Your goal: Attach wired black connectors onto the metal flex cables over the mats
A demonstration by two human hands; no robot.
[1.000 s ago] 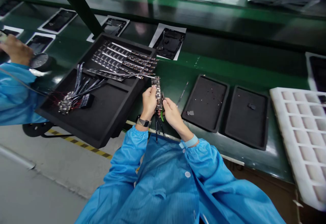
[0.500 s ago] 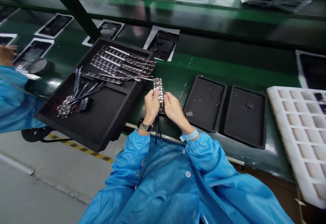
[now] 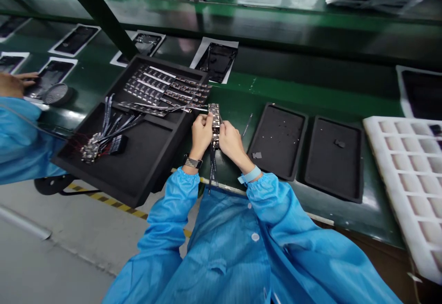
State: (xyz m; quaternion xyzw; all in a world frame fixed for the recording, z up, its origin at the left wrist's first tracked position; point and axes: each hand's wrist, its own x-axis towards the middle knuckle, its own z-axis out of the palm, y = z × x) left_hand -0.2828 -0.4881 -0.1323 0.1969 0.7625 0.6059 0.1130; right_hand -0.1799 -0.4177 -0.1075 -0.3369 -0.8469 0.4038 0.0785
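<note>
My left hand [image 3: 202,133] is closed on the left edge of a narrow circuit board strip [image 3: 215,126], its thumb lying near the upper part. My right hand [image 3: 232,140] grips the strip's right edge, fingers bent in. A small dark piece shows by the right fingertips, too little of it to name. Dark flat cables [image 3: 212,172] hang from the strip's lower end toward my lap. Thin flat cables [image 3: 172,107] run from the strip's upper left over a black tray [image 3: 152,177], where a row of dark ribbon strips [image 3: 152,85] lies fanned out.
Cables with a cluster of small connectors [image 3: 91,147] lie in the black tray. Right of my hands are two shallow dark trays [image 3: 279,143] [image 3: 333,166] and a white compartment tray [image 3: 397,156]. Device housings on paper [image 3: 221,60] line the green bench. A co-worker's hand [image 3: 15,85] is at left.
Both my hands and the circuit board strip have shifted slightly left. My left thumb has moved up along the strip. The co-worker's hand has reached further right over a housing.
</note>
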